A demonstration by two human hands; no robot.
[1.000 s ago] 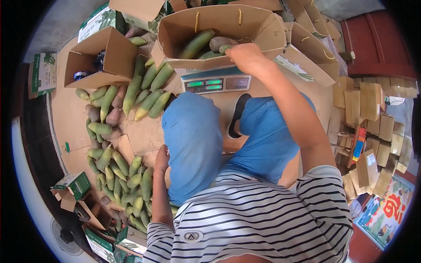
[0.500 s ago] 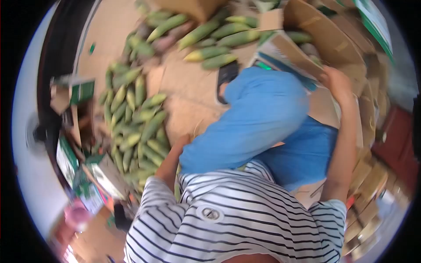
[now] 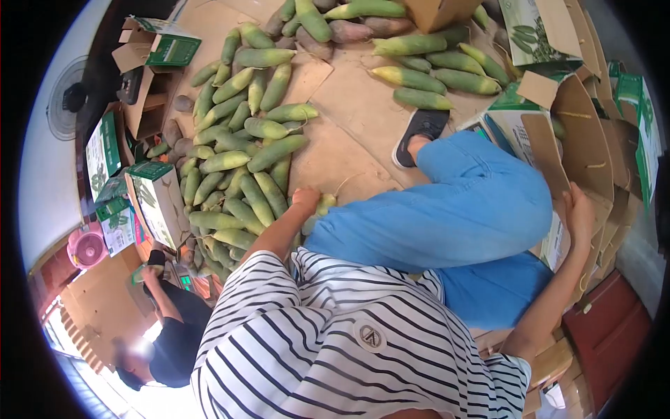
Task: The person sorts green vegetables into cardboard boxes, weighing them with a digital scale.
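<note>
My left hand (image 3: 305, 201) is closed beside my bent knee, at the right edge of a large pile of green radishes (image 3: 241, 157). Its fingers are around a green radish (image 3: 325, 204), mostly hidden by the hand and my leg, with a thin root showing. On the right, my right hand (image 3: 578, 213) has its fingers at the near edge of an open cardboard box (image 3: 548, 150) printed green and white. The box is tilted, and shadow hides much of its inside.
More radishes (image 3: 447, 70) lie beyond my shoe (image 3: 422, 133). Printed cartons (image 3: 157, 195) stand along the left, near a pink fan (image 3: 88, 248). A person in dark clothes (image 3: 183, 342) is at lower left. Another carton (image 3: 541, 35) stands at upper right.
The view has swung left, so the radish pile, box and both hands appear farther right. A person has come into view at lower left. Both hands stay at the same things.
</note>
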